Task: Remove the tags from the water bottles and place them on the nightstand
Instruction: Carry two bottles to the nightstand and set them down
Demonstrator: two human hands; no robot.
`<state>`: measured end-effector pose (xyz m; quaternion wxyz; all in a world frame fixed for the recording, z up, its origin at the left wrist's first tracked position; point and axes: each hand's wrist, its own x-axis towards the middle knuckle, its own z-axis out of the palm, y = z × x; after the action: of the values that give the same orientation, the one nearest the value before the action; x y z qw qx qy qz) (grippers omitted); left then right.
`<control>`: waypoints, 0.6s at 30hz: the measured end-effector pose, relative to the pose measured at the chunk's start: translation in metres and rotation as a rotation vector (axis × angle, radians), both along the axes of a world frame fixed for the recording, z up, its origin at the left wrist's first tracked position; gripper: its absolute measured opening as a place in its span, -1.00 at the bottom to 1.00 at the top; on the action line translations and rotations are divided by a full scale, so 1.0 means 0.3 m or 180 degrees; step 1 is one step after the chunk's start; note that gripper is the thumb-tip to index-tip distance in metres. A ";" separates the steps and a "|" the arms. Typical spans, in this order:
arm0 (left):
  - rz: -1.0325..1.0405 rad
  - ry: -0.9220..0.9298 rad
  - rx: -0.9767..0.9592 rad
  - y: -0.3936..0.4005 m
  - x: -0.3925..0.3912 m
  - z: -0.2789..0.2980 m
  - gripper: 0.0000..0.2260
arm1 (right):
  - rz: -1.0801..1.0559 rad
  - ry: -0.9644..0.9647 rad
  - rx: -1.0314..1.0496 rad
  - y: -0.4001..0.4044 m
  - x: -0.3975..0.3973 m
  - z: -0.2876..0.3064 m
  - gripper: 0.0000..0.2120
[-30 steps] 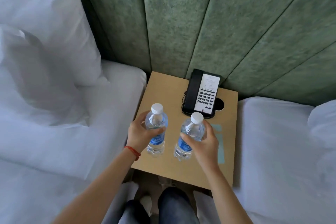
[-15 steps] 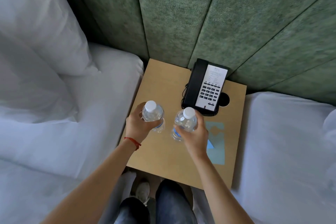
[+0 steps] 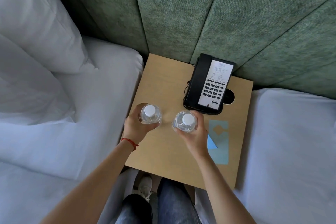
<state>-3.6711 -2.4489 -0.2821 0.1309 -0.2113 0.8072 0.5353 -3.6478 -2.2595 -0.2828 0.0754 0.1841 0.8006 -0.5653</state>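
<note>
Two clear water bottles with white caps stand upright over the wooden nightstand (image 3: 163,82), seen from almost straight above. My left hand (image 3: 135,126) wraps the left bottle (image 3: 150,113) from its near-left side. My right hand (image 3: 195,135) grips the right bottle (image 3: 185,122) from its near-right side. Light blue tags (image 3: 219,142) lie flat on the nightstand just right of my right hand, partly hidden by it. Whether the bottles' bases touch the tabletop cannot be told.
A black desk phone (image 3: 209,85) with a coiled cord sits at the nightstand's back right, beside a round cable hole (image 3: 229,96). White beds flank the nightstand, with pillows (image 3: 36,42) at left. A green padded headboard (image 3: 181,14) rises behind. My legs and a shoe show below.
The view has tilted further over the nightstand, so the bottles now show from the top and their blue labels are hidden. Both hands keep their grip and have shifted slightly toward the phone.
</note>
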 end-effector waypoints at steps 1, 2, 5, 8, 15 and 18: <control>0.0000 0.0000 0.0017 -0.002 0.005 -0.006 -0.40 | -0.0005 0.0004 0.0012 0.001 0.002 -0.004 -0.36; -0.0008 0.0006 0.0031 -0.005 0.010 -0.010 -0.40 | -0.0012 -0.0002 0.0018 0.002 0.005 -0.007 -0.35; -0.0077 0.0040 0.0031 -0.014 0.017 -0.009 -0.41 | 0.0012 -0.0019 0.0031 0.006 0.011 -0.012 -0.33; -0.0131 0.0008 0.0048 -0.030 0.023 -0.004 -0.39 | 0.0179 -0.0071 0.0045 0.004 0.019 -0.010 -0.32; -0.0518 -0.0081 -0.0041 -0.041 0.066 0.011 -0.35 | 0.0500 -0.0278 0.0059 0.005 0.030 0.001 -0.31; -0.0402 -0.0148 0.0038 -0.029 0.080 0.007 -0.34 | 0.0531 -0.0375 0.0033 0.013 0.034 0.009 -0.29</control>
<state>-3.6470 -2.4575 -0.2800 0.1844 -0.1715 0.8125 0.5258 -3.6377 -2.2556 -0.2801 0.1682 0.1500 0.8102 -0.5411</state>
